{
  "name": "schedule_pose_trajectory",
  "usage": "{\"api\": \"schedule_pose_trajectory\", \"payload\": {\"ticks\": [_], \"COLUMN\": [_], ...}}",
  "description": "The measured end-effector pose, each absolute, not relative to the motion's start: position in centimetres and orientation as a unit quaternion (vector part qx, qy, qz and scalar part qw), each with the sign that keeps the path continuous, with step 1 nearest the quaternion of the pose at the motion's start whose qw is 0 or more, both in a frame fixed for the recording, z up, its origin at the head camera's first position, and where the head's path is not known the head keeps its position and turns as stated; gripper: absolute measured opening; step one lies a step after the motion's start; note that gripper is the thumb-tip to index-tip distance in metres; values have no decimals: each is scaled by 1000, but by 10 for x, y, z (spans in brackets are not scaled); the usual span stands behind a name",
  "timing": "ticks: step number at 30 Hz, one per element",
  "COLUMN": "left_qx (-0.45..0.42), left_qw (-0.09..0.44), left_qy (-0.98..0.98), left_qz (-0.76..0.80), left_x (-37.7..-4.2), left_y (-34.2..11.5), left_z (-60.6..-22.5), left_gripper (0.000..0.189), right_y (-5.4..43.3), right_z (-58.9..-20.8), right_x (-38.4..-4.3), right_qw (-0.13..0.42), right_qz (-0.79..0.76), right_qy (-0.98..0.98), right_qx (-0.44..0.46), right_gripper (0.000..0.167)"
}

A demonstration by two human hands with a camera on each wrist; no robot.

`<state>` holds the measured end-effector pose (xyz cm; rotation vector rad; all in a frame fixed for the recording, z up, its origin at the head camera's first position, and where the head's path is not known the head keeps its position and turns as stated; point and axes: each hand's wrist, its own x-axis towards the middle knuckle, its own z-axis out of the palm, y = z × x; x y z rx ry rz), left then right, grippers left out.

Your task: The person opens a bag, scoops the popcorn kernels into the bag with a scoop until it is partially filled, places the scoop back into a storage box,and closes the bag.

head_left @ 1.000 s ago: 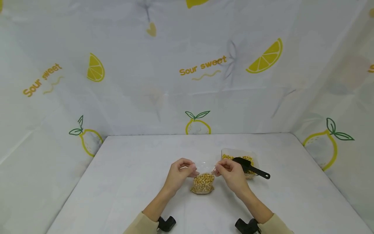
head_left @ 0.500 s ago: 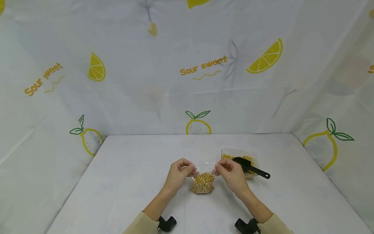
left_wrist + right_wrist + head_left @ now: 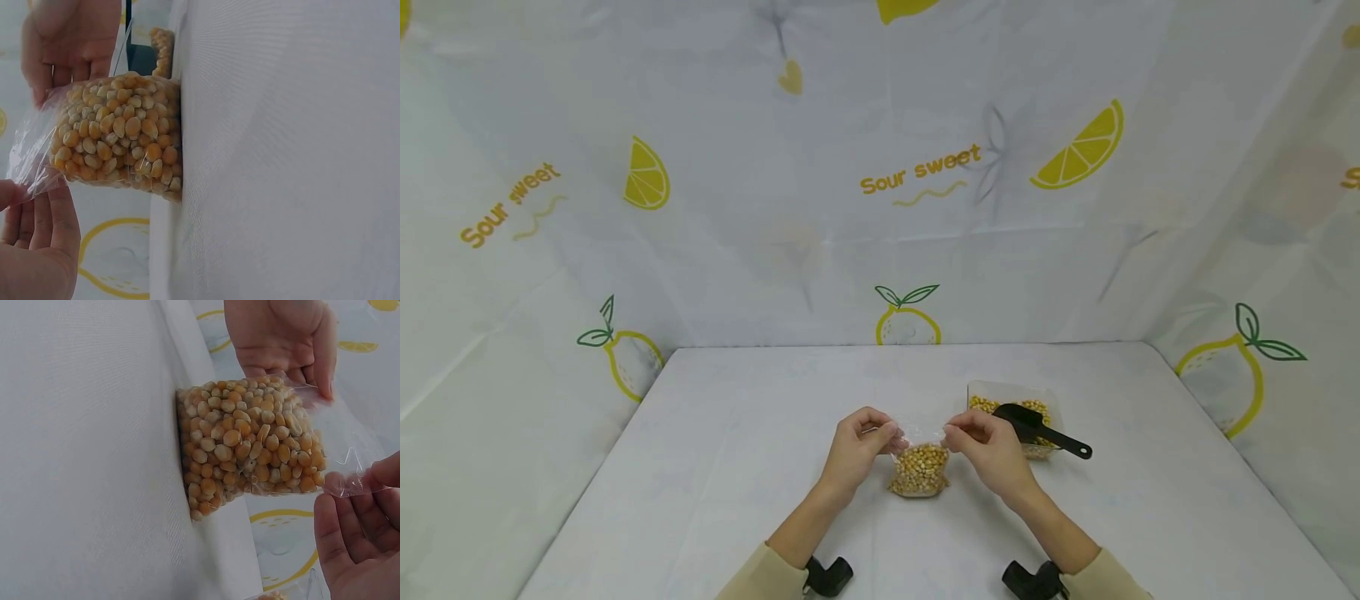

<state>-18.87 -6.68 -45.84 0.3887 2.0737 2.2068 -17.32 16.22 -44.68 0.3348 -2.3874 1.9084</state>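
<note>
A clear plastic bag (image 3: pixel 920 472), its lower part full of yellow corn kernels (image 3: pixel 119 134), stands upright on the table between both hands. My left hand (image 3: pixel 859 442) pinches the left upper edge of the bag between thumb and fingers. On the opposite side my right hand (image 3: pixel 992 446) pinches the other upper edge, thumb against fingers, as the right wrist view shows near the film (image 3: pixel 350 469). Above the kernels the film is loose and wrinkled. The bag's base rests on the white cloth.
Behind the right hand stands a clear plastic box (image 3: pixel 1011 390) with more corn kernels. A black scoop (image 3: pixel 1033 423) lies across it, handle pointing right and toward me. White table cloth (image 3: pixel 760 417) surrounds them, with a lemon-print curtain (image 3: pixel 737 208) behind.
My right hand has shifted slightly left, closer to the left hand along the bag's top. The left hand, bag and scoop stay almost where they were.
</note>
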Motion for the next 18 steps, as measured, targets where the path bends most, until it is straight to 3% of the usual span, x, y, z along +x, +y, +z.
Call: {"api": "schedule_pose_trajectory", "payload": {"ticks": [18], "left_qx": [154], "left_qw": [59], "left_qy": [701], "left_qz": [694], "left_x": [-192], "left_y": [-65], "left_z": [-456], "left_gripper": [21], "right_y": [161], "right_z": [-448], "right_x": [-175], "right_qw": [42], "right_qz": [642], "right_qy": [-758], "right_qx": [108], "right_gripper": [15]}}
